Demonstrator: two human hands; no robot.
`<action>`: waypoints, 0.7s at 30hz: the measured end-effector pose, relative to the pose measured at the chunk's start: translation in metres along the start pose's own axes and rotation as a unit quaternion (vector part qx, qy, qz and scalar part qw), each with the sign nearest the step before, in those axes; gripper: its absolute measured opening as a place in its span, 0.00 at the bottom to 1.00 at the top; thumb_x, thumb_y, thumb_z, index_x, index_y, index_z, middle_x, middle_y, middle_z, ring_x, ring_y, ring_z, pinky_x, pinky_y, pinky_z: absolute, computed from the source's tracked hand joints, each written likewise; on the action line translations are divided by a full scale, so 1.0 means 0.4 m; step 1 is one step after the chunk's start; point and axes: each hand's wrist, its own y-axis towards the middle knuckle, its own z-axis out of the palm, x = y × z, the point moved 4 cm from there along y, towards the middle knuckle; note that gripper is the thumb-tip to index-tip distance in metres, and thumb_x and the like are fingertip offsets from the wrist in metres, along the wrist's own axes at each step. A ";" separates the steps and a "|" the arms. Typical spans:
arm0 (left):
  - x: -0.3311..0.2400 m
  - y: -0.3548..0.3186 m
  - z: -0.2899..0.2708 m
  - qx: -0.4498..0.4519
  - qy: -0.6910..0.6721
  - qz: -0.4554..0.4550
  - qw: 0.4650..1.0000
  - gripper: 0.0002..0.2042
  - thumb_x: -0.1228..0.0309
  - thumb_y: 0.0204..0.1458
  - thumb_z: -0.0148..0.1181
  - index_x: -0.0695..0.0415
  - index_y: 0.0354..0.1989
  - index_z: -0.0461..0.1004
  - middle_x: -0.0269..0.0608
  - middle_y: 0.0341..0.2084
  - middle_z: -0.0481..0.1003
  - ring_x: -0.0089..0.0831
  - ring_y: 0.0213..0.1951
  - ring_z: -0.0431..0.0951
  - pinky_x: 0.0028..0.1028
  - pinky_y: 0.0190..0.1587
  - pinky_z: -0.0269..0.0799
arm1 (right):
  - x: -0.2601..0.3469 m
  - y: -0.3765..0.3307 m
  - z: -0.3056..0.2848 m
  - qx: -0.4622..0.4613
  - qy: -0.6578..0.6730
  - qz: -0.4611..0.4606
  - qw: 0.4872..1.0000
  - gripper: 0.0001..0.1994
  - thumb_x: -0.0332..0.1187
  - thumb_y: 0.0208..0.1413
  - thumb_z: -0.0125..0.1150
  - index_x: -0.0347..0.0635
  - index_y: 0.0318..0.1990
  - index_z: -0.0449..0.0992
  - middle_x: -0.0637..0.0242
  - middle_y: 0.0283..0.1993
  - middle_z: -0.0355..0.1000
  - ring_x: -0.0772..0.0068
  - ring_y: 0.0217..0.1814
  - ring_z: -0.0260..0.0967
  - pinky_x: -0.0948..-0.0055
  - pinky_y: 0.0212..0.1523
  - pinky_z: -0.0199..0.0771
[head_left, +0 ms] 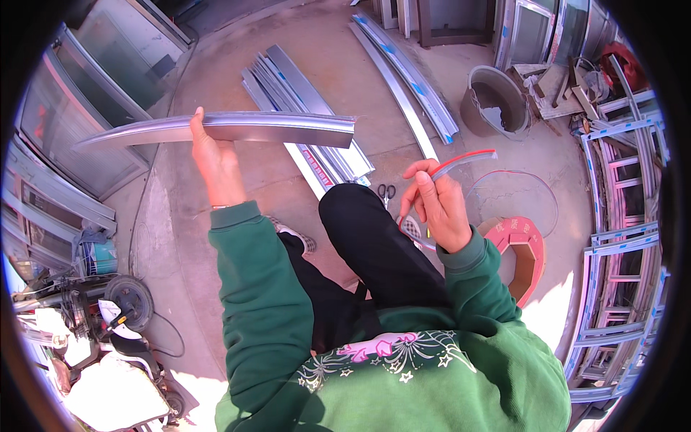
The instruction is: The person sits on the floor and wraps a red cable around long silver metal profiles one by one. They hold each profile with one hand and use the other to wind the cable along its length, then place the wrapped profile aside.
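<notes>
My left hand (217,169) is closed round a long silver aluminium profile (288,131), holding it up crosswise over the floor with the thumb over its upper edge. My right hand (443,209) pinches a thin red-and-grey sealing strip (469,159). One short end of the strip sticks out to the right past the fingers. The rest hangs below the hand, beside my knee. The strip and the profile are apart. A red cardboard reel (514,229) lies on the floor right of my right forearm. Black-handled scissors (386,193) lie by my knee.
A stack of silver profiles (288,79) lies ahead, with longer ones (414,75) to its right. Beyond stands a grey bucket (495,101). Metal frames (622,288) line the right side. Glazed panels (90,122) lean at left, above a wheeled vehicle (108,360).
</notes>
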 end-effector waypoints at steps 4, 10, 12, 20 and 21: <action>-0.012 -0.001 -0.006 -0.040 0.032 0.028 0.998 0.22 0.64 0.49 0.72 0.63 0.47 0.72 0.39 0.42 0.72 0.31 0.45 0.73 0.36 0.47 0.72 | 0.019 0.028 0.042 0.004 -0.124 -0.157 0.980 0.16 0.34 0.71 0.47 0.30 0.37 0.75 0.62 0.33 0.73 0.75 0.23 0.70 0.75 0.28 0.68; -0.034 0.002 0.001 -0.080 0.091 0.108 0.987 0.20 0.64 0.49 0.73 0.67 0.41 0.74 0.39 0.34 0.73 0.30 0.35 0.75 0.33 0.39 0.73 | -0.021 0.011 0.109 0.036 0.094 0.027 0.995 0.18 0.37 0.73 0.41 0.33 0.47 0.77 0.67 0.26 0.70 0.84 0.22 0.59 0.81 0.28 0.60; -0.042 0.009 0.006 -0.069 0.110 0.134 0.982 0.20 0.64 0.49 0.73 0.68 0.39 0.75 0.40 0.32 0.74 0.29 0.33 0.75 0.32 0.37 0.73 | -0.025 0.011 0.136 0.039 0.028 0.000 0.999 0.18 0.39 0.73 0.41 0.34 0.48 0.76 0.70 0.22 0.68 0.84 0.20 0.56 0.81 0.26 0.59; -0.053 0.029 -0.005 -0.066 0.155 0.148 0.975 0.15 0.70 0.49 0.72 0.67 0.40 0.77 0.37 0.34 0.76 0.25 0.32 0.75 0.28 0.37 0.72 | -0.056 0.006 0.185 0.077 -0.035 0.074 0.994 0.15 0.36 0.70 0.48 0.37 0.54 0.77 0.72 0.20 0.67 0.86 0.19 0.60 0.80 0.20 0.60; -0.056 0.031 -0.007 -0.065 0.160 0.148 0.974 0.15 0.70 0.49 0.72 0.68 0.40 0.77 0.37 0.34 0.76 0.25 0.32 0.75 0.28 0.37 0.72 | -0.050 0.007 0.188 0.065 -0.033 0.047 0.996 0.14 0.34 0.70 0.49 0.38 0.55 0.76 0.72 0.20 0.67 0.86 0.19 0.60 0.80 0.20 0.61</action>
